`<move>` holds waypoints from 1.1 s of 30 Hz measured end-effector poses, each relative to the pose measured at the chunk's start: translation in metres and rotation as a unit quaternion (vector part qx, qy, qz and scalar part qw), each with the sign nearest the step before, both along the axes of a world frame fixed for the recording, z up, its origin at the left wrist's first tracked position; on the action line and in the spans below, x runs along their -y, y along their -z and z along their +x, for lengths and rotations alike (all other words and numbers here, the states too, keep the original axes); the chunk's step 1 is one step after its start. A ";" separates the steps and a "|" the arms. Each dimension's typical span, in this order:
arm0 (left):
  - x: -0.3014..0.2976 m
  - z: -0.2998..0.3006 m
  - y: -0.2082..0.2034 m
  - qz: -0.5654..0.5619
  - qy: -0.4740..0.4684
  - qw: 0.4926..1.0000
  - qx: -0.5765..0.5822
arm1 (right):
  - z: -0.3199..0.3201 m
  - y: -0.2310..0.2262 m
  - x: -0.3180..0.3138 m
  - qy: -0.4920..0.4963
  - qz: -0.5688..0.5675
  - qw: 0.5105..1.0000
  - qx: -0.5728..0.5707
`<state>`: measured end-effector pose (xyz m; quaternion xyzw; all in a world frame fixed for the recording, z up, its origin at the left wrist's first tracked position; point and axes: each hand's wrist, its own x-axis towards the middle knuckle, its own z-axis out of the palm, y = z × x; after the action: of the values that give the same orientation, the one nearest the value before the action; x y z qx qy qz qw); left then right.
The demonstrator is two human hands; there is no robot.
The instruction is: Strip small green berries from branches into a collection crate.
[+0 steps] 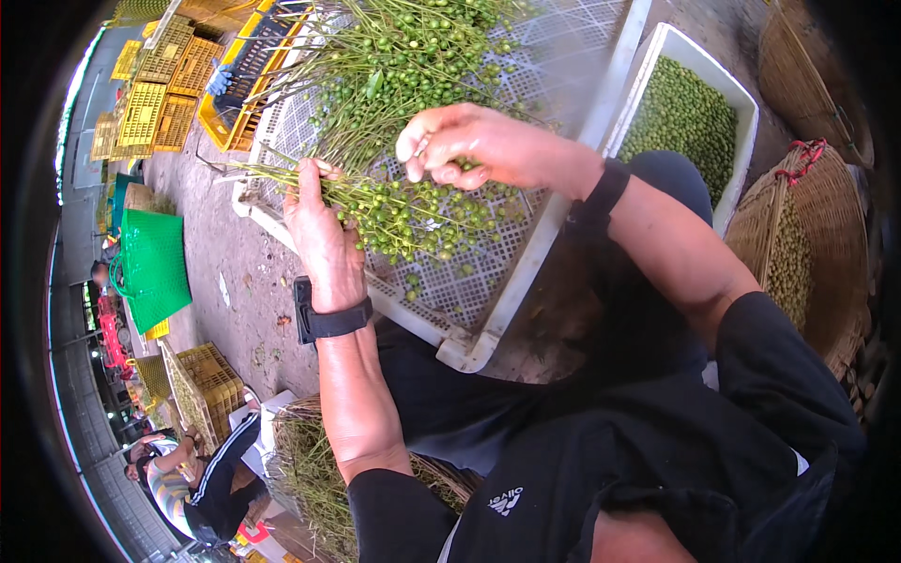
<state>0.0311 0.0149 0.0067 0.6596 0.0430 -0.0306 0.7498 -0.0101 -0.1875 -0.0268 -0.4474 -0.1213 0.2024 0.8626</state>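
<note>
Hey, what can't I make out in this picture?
All in the head view:
What the right hand holds, if anything: its fingers hide it.
Crate's far end: cut off by the top edge.
Part of the white box: hidden by the knee.
Distant red object: too small.

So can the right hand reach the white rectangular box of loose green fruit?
Probably yes: the right hand is over the white perforated plastic tray, and the open box stands just past its rim. The dark-trousered knee overlaps the box's near side, but most fruit lies uncovered.
</note>
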 end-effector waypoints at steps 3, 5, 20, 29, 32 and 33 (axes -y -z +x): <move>0.009 -0.004 0.002 0.022 -0.008 0.999 0.041 | 0.003 0.015 -0.020 0.110 -0.172 0.967 0.154; 0.013 -0.005 0.003 0.029 -0.016 0.999 0.041 | 0.001 0.014 -0.026 0.184 -0.255 0.924 0.216; 0.010 -0.004 -0.002 0.027 -0.021 0.999 0.013 | 0.000 0.005 -0.014 0.073 -0.191 0.977 0.052; -0.006 0.006 0.000 -0.002 -0.027 1.000 0.015 | -0.004 0.001 0.003 0.086 -0.054 0.993 0.057; -0.008 0.005 -0.002 -0.009 -0.033 0.999 0.018 | -0.004 0.003 0.006 0.028 -0.076 0.997 0.014; -0.007 0.006 -0.001 -0.011 -0.033 0.999 0.019 | -0.004 0.003 0.003 0.010 -0.117 0.993 -0.001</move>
<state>0.0369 0.0221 0.0080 0.6499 0.0495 0.0062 0.7584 -0.0143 -0.1901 -0.0299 -0.5460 -0.0912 0.2075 0.8066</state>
